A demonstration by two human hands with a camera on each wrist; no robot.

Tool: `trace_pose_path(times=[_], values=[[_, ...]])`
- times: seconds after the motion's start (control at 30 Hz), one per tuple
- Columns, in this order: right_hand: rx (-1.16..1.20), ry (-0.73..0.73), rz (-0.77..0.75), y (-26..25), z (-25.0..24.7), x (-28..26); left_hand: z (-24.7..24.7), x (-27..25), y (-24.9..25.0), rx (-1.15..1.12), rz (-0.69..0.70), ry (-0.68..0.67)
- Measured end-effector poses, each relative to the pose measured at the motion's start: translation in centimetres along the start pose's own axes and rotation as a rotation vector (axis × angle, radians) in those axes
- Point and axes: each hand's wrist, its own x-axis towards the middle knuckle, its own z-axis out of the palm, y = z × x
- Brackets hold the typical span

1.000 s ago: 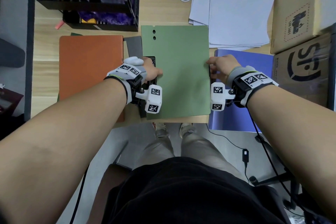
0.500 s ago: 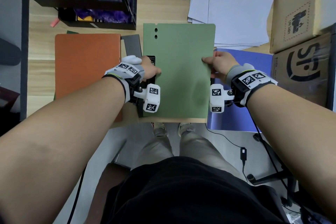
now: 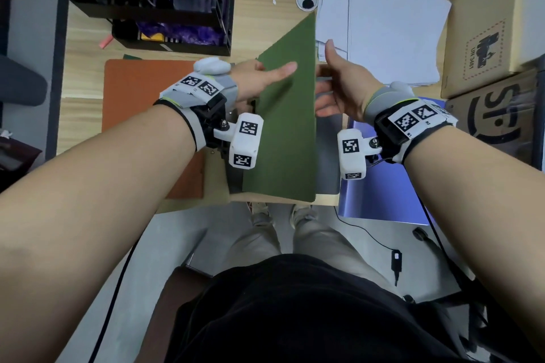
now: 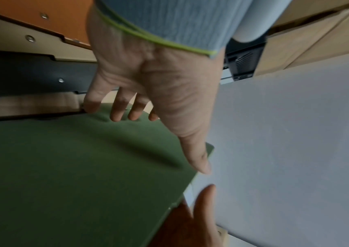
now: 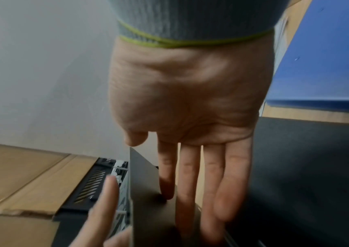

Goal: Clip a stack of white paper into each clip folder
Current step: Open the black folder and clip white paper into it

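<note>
A green clip folder (image 3: 283, 127) lies at the desk's front edge with its cover raised steeply on the left spine. My right hand (image 3: 339, 85) has straight fingers (image 5: 188, 183) pressed against the cover's grey inner face (image 5: 146, 192), thumb above its edge. My left hand (image 3: 259, 76) rests its thumb flat on the green outer face (image 4: 74, 167), with the other fingers straight near the spine. The folder's dark inside (image 3: 328, 156) shows under the cover. The stack of white paper (image 3: 383, 23) lies behind, at the desk's back right.
An orange folder (image 3: 141, 103) lies left of the green one and a blue folder (image 3: 383, 194) to its right. A black wire rack (image 3: 153, 0) stands at the back left. Cardboard boxes (image 3: 495, 23) line the right side. A round cable hole (image 3: 307, 0) sits beside the paper.
The green cover lay flat a second ago; its right edge has swung up and leftward. My right hand went under it, and my left thumb moved onto the outer face.
</note>
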Motion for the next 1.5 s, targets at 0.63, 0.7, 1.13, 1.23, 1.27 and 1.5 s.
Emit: trace_pose_path(times=[0.63, 0.7, 1.13, 1.23, 1.27, 1.5], values=[[-0.563, 0.154, 0.122, 2.7, 3.1, 3.4, -6.8, 1.4, -5.6, 0.681, 0.0, 1.111], [-0.674, 0.157, 0.159, 3.7, 2.7, 3.7, -6.4, 2.3, -7.4, 0.74, -0.05, 1.058], [-0.778, 0.195, 0.174, 6.4, 0.7, 4.4, -0.3, 5.0, -11.5, 1.046, -0.076, 0.294], [-0.777, 0.156, 0.166, 6.2, 0.3, 4.4, -0.4, 6.0, -9.3, 0.963, -0.029, 0.322], [-0.758, 0.155, 0.172, 5.9, 0.0, 4.4, -0.3, 6.3, -8.3, 0.974, -0.02, 0.262], [-0.523, 0.374, 0.081, 1.6, -5.0, 5.4, 2.1, 8.6, -1.6, 0.821, 0.124, 0.137]])
